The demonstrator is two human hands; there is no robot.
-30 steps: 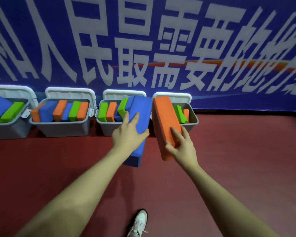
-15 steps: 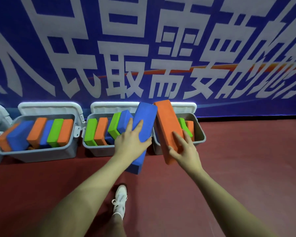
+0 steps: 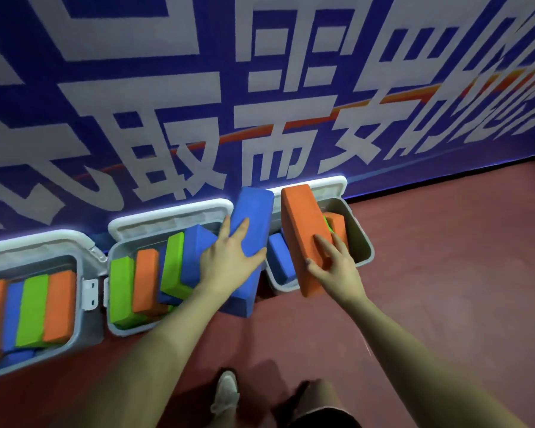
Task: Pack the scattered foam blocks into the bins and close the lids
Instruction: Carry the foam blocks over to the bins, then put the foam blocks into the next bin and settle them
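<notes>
Blue fills the upper part of the view: a banner (image 3: 167, 88) with large white characters stands along the far edge of a dark red floor (image 3: 445, 273). Against its foot sit three grey bins with white lids hinged open and leaning on the banner. The left bin (image 3: 84, 329) holds orange, blue and green foam blocks standing side by side. The middle bin (image 3: 113, 267) is packed with green, orange and blue blocks, some tilted. The right bin (image 3: 363, 242) holds a blue block at its left side and an orange and a green one at its far side, the green mostly hidden.

A long blue block (image 3: 252, 211) is held tilted above the gap between the middle and right bins, its near end low over the floor. The left hand (image 3: 229, 261) grips it from above, fingers spread across its top face and thumb round the right edge. A long orange block (image 3: 303, 230) is held slanting over the right bin, its near end out past the bin's front rim. The right hand (image 3: 334, 267) grips it near that end, fingers curled over the top and thumb at the left side.

At the bottom, a pale shoe (image 3: 226, 393) stands on the floor.
</notes>
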